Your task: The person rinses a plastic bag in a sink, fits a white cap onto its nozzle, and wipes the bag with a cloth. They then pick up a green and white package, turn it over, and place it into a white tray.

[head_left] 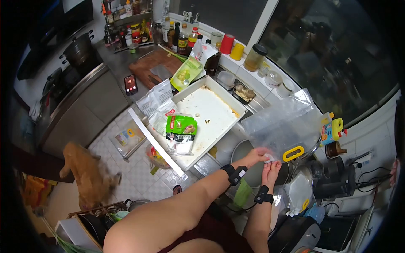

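My left hand (256, 156) and my right hand (271, 171) are close together over the sink area, both closed at the fingertips. Between them is a small crumpled white piece (268, 158), which both hands pinch; I cannot tell what it is. Just beyond my fingers is a large clear plastic bag (278, 120). A yellow oval handle (293, 154) lies right of my fingertips. Left of my hands, a white drawer (215, 105) rests across the counter edge, with crumbs on its bottom. A green-and-black food packet (181, 130) and a white printed bag (155, 99) lie in its near-left part.
A cutting board (147, 65), a phone (130, 84) and a light-green pouch (187, 74) are on the counter behind the drawer. Bottles and jars line the window side. Detergent bottles (332, 130) stand at the right. A brown dog (90, 173) is on the tiled floor.
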Tool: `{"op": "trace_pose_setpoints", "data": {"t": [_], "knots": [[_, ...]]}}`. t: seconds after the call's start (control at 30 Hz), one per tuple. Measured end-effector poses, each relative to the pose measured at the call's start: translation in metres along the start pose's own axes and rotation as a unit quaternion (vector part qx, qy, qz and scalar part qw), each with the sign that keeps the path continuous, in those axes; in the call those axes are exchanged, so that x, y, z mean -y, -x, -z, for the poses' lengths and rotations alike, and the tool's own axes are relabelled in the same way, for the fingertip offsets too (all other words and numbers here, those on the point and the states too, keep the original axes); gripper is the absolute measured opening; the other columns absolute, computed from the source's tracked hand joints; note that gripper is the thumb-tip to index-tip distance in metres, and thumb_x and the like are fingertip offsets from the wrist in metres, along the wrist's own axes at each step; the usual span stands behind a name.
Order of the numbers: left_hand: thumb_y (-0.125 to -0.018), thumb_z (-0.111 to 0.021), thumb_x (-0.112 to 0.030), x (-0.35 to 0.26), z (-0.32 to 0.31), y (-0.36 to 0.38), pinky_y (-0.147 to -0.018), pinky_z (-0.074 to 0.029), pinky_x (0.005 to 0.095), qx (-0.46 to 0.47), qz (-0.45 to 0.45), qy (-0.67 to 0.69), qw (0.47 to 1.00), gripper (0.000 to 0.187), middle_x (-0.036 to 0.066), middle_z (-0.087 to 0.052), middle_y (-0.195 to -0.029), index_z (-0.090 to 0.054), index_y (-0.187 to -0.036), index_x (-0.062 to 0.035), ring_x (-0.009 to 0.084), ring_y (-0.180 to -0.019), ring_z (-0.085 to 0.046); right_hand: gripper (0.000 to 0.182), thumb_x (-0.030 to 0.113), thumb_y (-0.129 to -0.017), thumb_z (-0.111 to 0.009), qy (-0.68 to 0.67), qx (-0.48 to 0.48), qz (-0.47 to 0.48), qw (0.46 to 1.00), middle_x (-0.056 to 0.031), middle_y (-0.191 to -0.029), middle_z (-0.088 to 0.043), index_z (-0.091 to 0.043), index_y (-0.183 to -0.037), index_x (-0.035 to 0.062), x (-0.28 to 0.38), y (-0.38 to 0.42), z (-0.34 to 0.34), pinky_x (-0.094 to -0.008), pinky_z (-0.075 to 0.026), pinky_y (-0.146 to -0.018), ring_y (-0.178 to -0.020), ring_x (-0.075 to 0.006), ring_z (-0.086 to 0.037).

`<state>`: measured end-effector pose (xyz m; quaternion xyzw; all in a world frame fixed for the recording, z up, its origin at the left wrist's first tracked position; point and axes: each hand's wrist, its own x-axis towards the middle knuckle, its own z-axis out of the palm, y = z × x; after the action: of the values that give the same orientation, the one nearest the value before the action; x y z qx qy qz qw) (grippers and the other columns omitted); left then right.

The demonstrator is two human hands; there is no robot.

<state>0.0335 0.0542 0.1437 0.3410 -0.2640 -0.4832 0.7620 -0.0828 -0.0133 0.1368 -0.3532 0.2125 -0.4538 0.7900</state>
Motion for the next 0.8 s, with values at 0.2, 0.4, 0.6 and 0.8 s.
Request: {"op": "trace_pose_setpoints", "data": {"t": [0.2,0.4,0.6,0.8], "knots": [[-0.076,-0.065,-0.002,0.014,-0.003,-0.003,-0.082,-0.045,0.0274,-0.08,0.008,-0.036,0.996,0.027,0.007,-0.064,-0.098,-0.061,-0.102,-0.0006,0.0147,-0.092,-0.058,0.017,0.007,-0.09,-0.048,-0.002,0.068,-0.005,0.998,-0.0055,-0.102,-0.053,-0.046,-0.106,0.012,-0.003,-0.008,0.034,-0.0271,-0.044,-0.075,-0.089,-0.0137,-0.052],[-0.078,-0.063,-0.001,0.013,-0.014,-0.009,-0.073,-0.047,0.023,-0.131,0.013,0.022,0.991,0.023,0.006,-0.065,-0.093,-0.062,-0.101,-0.0001,0.0113,-0.083,-0.06,0.037,0.001,-0.088,-0.048,0.051,0.006,-0.08,0.995,-0.0077,-0.112,-0.052,-0.04,-0.124,0.0067,-0.004,0.013,0.012,-0.0253,-0.045,-0.082,-0.094,-0.0144,-0.053],[-0.079,-0.062,-0.002,0.02,-0.025,-0.011,-0.068,-0.047,0.022,-0.136,0.035,0.063,0.988,0.019,0.005,-0.065,-0.092,-0.062,-0.098,-0.0017,0.0108,-0.079,-0.059,0.035,-0.003,-0.086,-0.047,-0.014,0.035,-0.07,0.997,-0.0067,-0.112,-0.052,-0.042,-0.12,0.0042,-0.01,0.01,0.002,-0.0257,-0.043,-0.086,-0.099,-0.014,-0.052],[-0.079,-0.06,0.0,0.016,-0.032,-0.015,-0.079,-0.046,0.0254,-0.139,0.059,0.059,0.987,0.026,0.009,-0.063,-0.099,-0.057,-0.104,0.0017,0.0153,-0.088,-0.058,0.037,-0.003,-0.087,-0.047,-0.109,0.0,-0.058,0.992,-0.007,-0.113,-0.051,-0.04,-0.122,0.0038,-0.015,0.007,0.009,-0.0258,-0.043,-0.086,-0.099,-0.0146,-0.051]]}}
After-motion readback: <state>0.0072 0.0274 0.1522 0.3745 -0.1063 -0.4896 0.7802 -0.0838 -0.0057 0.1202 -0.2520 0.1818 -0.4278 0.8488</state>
